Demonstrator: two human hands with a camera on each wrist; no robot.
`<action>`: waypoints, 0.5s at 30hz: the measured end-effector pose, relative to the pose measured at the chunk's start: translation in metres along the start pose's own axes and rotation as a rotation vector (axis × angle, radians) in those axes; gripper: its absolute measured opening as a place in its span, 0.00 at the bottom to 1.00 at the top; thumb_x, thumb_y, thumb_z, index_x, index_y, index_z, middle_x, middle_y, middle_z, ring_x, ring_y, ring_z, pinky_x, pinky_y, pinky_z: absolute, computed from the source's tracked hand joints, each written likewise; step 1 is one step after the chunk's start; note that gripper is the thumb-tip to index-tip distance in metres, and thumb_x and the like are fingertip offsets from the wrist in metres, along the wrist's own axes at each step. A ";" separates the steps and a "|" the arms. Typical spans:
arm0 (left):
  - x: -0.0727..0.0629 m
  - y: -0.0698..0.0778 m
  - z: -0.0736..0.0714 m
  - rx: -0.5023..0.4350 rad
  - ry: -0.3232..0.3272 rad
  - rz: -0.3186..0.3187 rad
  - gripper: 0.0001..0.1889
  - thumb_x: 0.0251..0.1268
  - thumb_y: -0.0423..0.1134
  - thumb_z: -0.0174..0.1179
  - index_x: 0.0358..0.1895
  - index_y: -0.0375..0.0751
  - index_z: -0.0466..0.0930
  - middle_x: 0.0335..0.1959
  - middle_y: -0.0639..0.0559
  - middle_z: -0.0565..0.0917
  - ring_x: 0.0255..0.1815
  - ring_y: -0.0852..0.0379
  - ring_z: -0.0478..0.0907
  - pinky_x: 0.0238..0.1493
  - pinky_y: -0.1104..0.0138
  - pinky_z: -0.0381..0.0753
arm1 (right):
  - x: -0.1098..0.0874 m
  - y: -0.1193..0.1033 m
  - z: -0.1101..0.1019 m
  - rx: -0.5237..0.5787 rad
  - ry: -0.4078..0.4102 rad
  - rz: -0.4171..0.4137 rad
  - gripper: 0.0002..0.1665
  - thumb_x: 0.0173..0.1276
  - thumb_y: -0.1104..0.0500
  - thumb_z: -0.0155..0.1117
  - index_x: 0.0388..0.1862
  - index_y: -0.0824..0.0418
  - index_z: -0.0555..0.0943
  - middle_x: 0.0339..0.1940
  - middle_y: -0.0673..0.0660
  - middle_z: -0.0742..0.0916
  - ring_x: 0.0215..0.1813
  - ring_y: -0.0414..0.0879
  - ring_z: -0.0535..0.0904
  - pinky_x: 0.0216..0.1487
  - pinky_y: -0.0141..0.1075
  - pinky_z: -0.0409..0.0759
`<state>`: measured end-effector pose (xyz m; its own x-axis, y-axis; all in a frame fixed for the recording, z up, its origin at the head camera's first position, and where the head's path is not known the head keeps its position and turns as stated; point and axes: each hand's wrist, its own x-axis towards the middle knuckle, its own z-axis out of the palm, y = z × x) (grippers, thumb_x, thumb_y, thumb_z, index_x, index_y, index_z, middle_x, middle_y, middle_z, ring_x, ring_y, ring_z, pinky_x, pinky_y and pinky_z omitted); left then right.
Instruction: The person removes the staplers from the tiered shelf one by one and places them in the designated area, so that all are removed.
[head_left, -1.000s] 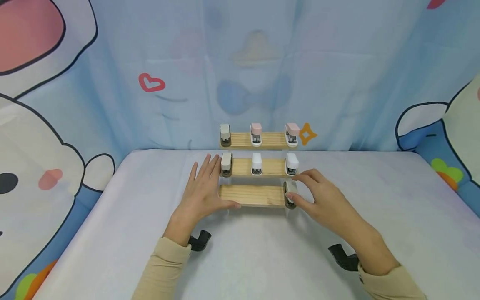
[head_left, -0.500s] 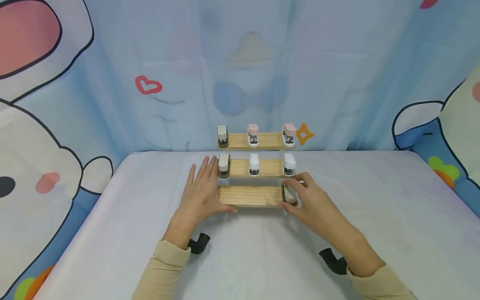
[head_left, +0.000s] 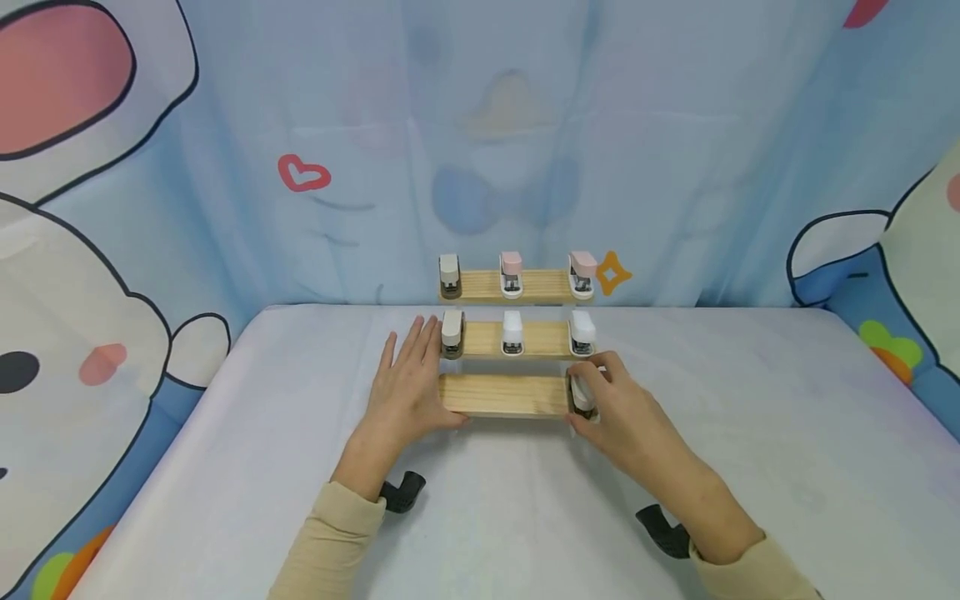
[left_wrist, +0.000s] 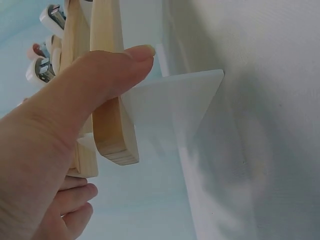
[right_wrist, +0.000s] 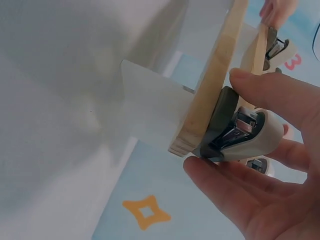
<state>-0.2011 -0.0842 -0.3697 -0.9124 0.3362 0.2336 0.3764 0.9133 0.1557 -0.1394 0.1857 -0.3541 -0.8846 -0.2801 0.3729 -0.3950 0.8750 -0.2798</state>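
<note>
Well, the left hand (head_left: 405,392) lies spread at the left end of the stepped shelf (head_left: 483,340), fingers straight along its side, thumb on the front board (head_left: 502,396). It seems to steady the shelf, not squeeze it. In the left wrist view, its other fingers are partly hidden, and the see-through side panel (left_wrist: 175,100) is hard to make out. Going right, the front board is bare until its right end, where the pale stapler (head_left: 581,394) with a dark base sits. The right hand (head_left: 626,421) has it pinched, thumb in front, fingers behind. I think the step now is lining this stapler up with the board's end. Next probably calls for a tiny nudge, then a soft letting go. The right hand covers part of the stapler, so I can't tell if it sits quite flat. The right sleeve (head_left: 753,575) is cut off.
</note>
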 end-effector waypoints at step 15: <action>-0.008 0.002 -0.002 0.045 0.048 0.029 0.71 0.33 0.66 0.77 0.79 0.34 0.48 0.80 0.43 0.56 0.83 0.48 0.47 0.82 0.47 0.41 | -0.004 -0.004 -0.005 -0.011 -0.046 -0.030 0.35 0.51 0.67 0.79 0.59 0.65 0.76 0.54 0.66 0.75 0.33 0.48 0.80 0.27 0.33 0.79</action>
<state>-0.1930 -0.0852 -0.3691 -0.8922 0.3522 0.2828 0.3938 0.9132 0.1050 -0.1325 0.1852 -0.3497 -0.8832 -0.3236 0.3394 -0.4186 0.8703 -0.2595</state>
